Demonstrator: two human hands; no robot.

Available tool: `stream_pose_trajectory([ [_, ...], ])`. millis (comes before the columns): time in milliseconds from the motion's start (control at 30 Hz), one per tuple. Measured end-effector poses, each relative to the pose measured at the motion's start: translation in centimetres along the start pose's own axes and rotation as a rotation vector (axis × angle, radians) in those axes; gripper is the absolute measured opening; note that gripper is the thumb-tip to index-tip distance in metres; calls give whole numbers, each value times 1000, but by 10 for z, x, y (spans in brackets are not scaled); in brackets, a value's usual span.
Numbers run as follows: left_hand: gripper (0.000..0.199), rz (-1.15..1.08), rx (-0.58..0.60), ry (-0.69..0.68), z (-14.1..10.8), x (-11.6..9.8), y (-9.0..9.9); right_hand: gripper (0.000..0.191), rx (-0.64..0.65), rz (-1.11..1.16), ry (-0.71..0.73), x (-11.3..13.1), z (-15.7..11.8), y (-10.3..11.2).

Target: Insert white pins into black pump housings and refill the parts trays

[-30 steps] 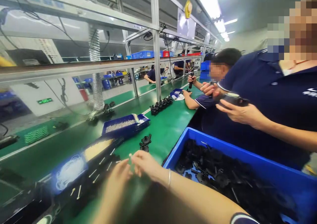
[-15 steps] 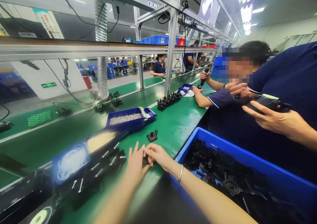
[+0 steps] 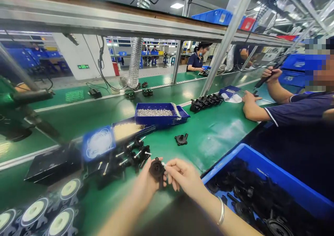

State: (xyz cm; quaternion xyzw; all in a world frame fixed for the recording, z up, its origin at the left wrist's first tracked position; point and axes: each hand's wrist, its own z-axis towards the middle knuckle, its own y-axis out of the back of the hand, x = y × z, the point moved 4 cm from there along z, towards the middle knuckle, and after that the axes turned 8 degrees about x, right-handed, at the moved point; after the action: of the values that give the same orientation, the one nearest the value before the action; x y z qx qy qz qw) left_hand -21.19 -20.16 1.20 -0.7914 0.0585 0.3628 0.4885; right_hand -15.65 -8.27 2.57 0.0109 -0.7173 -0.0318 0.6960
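A round black plastic housing [image 3: 157, 168] with a short spout lies in my left hand [image 3: 144, 184], its hollow side facing up. At the housing's right edge, my right hand [image 3: 182, 176] pinches a small white piece [image 3: 163, 164], too small to make out fully. A silver bangle circles my right wrist. Beyond my hands, another black housing [image 3: 181, 139] rests on the green table mat [image 3: 161, 138]. Just left of my left hand stand several black parts [image 3: 135, 154] with white pins sticking out.
Blue trays hold metal screws [image 3: 155, 112], beige pieces [image 3: 127, 130] and white rings [image 3: 99, 143]. Black parts with pale discs [image 3: 59, 222] lie lower left. A blue bin [image 3: 242, 152] of black parts stands right. A co-worker's arms [image 3: 257, 107] reach over the table at right.
The view has swung left and down. My left hand has turned to show the black housing, and my right fingers are now at its edge. The pale discs have come into fuller view.
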Motion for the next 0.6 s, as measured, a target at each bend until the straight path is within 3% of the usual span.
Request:
stream_pose_trajectory([
  [267, 49, -115, -3, -7, -3, -6, -1, 26, 2, -346, -3, 5, -3, -12],
  [600, 48, -193, -80, 30, -4, -5, 4, 22, -8, -441, 57, 13, -9, -21],
])
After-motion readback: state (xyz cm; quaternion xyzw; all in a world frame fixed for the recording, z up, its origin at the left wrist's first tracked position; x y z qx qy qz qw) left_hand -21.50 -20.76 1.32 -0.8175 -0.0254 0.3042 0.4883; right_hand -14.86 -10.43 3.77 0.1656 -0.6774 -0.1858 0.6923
